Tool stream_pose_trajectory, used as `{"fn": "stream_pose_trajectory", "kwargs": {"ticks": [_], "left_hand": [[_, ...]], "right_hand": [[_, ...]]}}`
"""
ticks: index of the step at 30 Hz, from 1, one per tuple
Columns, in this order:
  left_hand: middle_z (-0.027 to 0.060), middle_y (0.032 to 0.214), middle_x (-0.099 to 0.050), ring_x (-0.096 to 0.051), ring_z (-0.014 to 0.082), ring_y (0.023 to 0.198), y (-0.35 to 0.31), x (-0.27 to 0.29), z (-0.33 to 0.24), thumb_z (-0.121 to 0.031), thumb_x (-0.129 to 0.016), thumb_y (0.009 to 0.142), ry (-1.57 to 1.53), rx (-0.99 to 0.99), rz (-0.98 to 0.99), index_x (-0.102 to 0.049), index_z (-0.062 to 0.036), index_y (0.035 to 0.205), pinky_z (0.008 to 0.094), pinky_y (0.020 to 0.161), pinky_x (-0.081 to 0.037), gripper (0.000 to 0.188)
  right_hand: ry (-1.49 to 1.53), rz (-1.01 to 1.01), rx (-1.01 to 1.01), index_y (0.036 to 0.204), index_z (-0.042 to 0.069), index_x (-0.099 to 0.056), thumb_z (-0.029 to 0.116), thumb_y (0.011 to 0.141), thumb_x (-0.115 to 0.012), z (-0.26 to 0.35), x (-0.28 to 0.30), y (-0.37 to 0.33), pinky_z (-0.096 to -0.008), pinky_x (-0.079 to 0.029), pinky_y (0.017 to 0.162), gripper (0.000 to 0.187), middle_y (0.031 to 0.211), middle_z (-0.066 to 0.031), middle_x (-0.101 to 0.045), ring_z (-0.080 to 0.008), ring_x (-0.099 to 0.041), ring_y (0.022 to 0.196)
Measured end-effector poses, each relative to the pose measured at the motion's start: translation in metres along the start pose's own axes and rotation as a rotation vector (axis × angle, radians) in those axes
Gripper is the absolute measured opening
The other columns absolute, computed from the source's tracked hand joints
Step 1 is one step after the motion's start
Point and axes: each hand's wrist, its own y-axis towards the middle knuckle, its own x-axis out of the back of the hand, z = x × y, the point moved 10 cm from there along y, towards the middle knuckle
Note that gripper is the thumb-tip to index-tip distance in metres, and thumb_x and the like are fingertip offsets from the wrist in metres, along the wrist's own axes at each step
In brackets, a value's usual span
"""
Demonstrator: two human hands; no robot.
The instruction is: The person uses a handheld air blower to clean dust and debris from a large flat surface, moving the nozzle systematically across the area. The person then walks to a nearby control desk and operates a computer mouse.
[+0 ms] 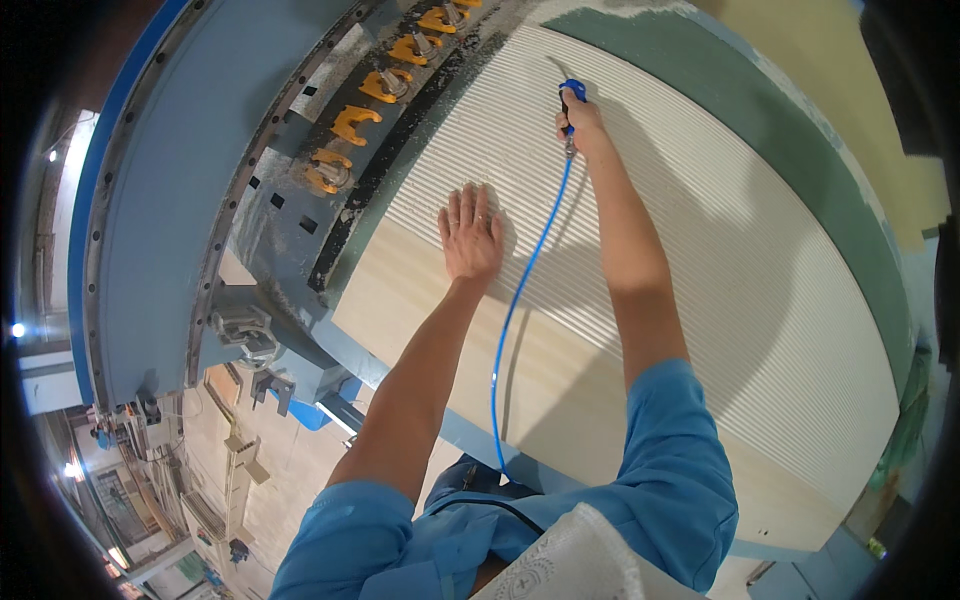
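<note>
A large pale board (720,290) with many parallel grooves lies before me; its near strip is smooth. My left hand (471,238) rests palm down on it, fingers stretched out, near where the grooves begin. Farther off, my right hand (580,122) is closed around a blue air blow gun (573,92). The gun's thin curved nozzle (557,67) points toward the board's far left corner. From its lower end a blue air hose (519,290) runs down across the board between my arms to its near edge.
Left of the board stands a blue-grey machine frame (165,190) with a row of orange tool-holder forks (356,124), some with tool holders in them. A dusty green bed (850,240) shows beyond the board. Whitish dust (640,12) lies at the far edge.
</note>
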Motion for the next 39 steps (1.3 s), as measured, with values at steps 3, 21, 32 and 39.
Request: {"fn": "stream_pose_trajectory", "kwargs": {"ticks": [3,21,32,39], "left_hand": [[0.011,0.167,-0.032,-0.024,0.0352,0.157,0.0,0.001,0.001,-0.038,-0.042,0.106,-0.039,0.007,0.005,-0.034,-0.0157,0.162,0.0538,0.129,-0.015,0.06],[0.0094,0.166,-0.035,-0.026,0.0352,0.155,0.001,0.012,-0.003,-0.033,-0.05,0.104,-0.059,0.035,0.018,-0.037,-0.0197,0.161,0.0533,0.128,-0.018,0.06],[0.0113,0.162,-0.041,-0.032,0.0354,0.153,-0.003,0.017,0.003,-0.033,-0.053,0.101,-0.128,0.075,-0.049,-0.045,-0.0142,0.154,0.0561,0.126,-0.021,0.057],[0.0128,0.161,-0.042,-0.031,0.036,0.153,-0.002,0.008,0.007,-0.035,-0.048,0.103,-0.277,0.067,0.087,-0.044,-0.0125,0.154,0.0563,0.126,-0.02,0.056]], "right_hand": [[-0.228,0.012,0.094,0.093,0.006,-0.057,0.041,0.106,-0.06,0.023,0.009,0.028,-0.0359,-0.04,0.041,0.038,0.061,-0.0056,-0.054,-0.015,-0.047,0.045],[-0.453,-0.005,0.124,0.094,0.004,-0.059,0.046,0.106,-0.058,0.118,0.03,0.117,-0.0352,-0.043,0.04,0.043,0.058,-0.0057,-0.057,-0.0194,-0.053,0.043],[-1.507,0.072,0.702,0.149,-0.001,-0.037,0.041,0.11,-0.04,0.119,-0.072,-0.081,-0.0579,-0.051,0.094,0.058,0.119,-0.0368,-0.066,-0.0527,-0.067,0.106],[-1.971,0.826,0.741,0.132,0.008,-0.051,0.038,0.11,-0.041,-0.005,-0.216,-0.325,-0.0553,-0.055,0.081,0.039,0.097,-0.024,-0.074,-0.0439,-0.072,0.093]]}}
